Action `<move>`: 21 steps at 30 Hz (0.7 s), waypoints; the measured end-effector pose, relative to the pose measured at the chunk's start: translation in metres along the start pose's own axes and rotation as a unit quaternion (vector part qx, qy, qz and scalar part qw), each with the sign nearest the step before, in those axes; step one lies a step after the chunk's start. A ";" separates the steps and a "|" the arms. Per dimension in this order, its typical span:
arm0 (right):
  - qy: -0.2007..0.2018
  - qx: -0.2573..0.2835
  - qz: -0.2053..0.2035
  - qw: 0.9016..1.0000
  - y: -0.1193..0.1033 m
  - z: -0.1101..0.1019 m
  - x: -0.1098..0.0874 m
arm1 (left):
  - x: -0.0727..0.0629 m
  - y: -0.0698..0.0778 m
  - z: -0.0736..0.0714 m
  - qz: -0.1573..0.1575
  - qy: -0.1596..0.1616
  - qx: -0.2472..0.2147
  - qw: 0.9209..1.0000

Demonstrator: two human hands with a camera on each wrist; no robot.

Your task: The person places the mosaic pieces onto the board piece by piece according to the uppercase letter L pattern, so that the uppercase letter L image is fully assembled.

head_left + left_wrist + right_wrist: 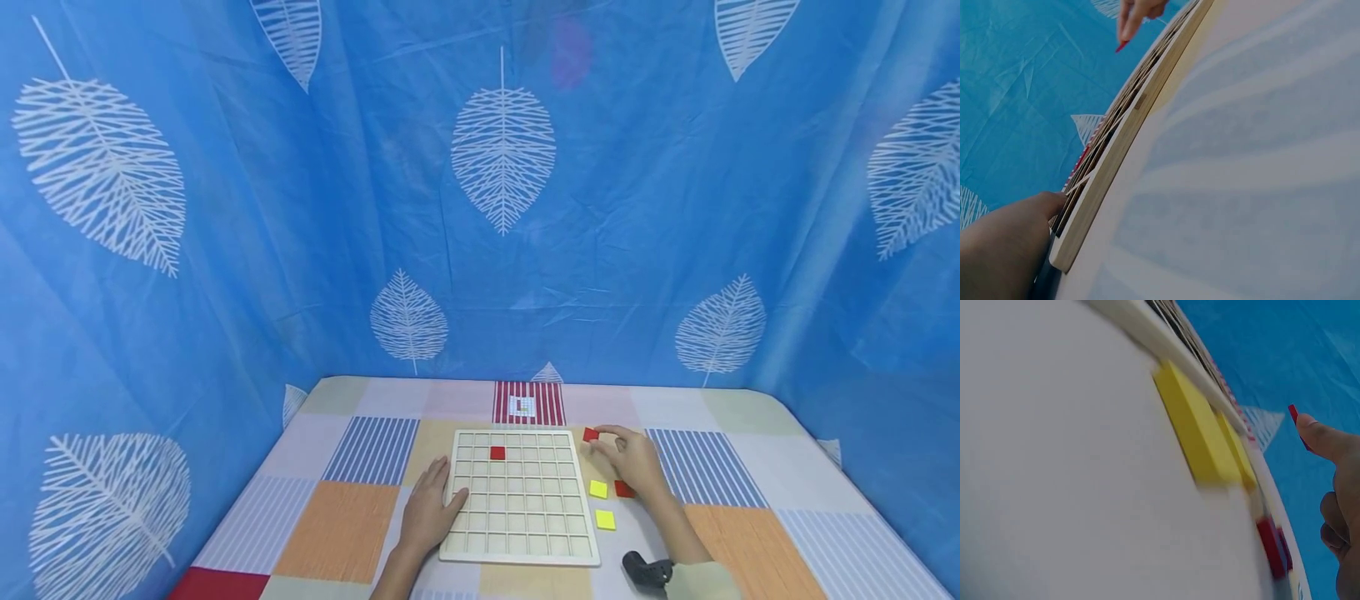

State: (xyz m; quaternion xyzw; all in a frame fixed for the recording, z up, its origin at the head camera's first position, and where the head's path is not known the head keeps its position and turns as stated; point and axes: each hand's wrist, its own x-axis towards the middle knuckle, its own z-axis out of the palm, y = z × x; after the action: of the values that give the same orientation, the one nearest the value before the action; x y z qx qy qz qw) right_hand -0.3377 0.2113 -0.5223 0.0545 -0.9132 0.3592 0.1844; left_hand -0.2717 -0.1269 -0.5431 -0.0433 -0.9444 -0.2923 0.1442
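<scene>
A pale wooden grid board (517, 555) lies on the table, with one red square tile (497, 453) in its upper part. My left hand (429, 512) rests along the board's left side, fingers extended, thumb on the rim. Just off the board's upper right corner, my right hand (637, 467) pinches another red tile (590, 434) between thumb and fingers. In the right wrist view this held tile (1293, 414) is raised above the table. Two yellow tiles (605, 520) lie right of the board. Beside them a red tile (623, 489) is partly hidden by the right hand.
At the back of the table lies a small card (522, 407) with a grid and a red pattern. A black device (647, 570) is at the right wrist. The patchwork tablecloth (360, 532) covers the table, and blue leaf-print curtains (600, 250) surround it.
</scene>
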 end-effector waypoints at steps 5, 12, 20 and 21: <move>0.006 0.017 -0.033 0.999 -0.030 0.012 -0.001 | -0.001 0.001 0.000 0.003 0.005 -0.001 1.000; -0.008 0.059 -0.075 0.995 -0.070 0.043 -0.004 | -0.002 0.002 -0.002 -0.003 0.000 -0.006 1.000; -0.055 0.053 -0.112 0.991 -0.092 0.074 -0.015 | -0.001 0.000 0.000 0.003 0.004 -0.009 1.000; -0.062 0.055 -0.110 0.990 -0.093 0.076 -0.016 | 0.000 0.000 0.000 0.003 0.004 -0.008 1.000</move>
State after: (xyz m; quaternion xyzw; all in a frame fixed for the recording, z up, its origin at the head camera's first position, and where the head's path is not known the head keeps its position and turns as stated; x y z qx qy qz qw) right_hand -0.3244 0.0907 -0.5205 0.1875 -0.8901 0.3824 0.1623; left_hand -0.2714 -0.1269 -0.5429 -0.0463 -0.9414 -0.2993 0.1483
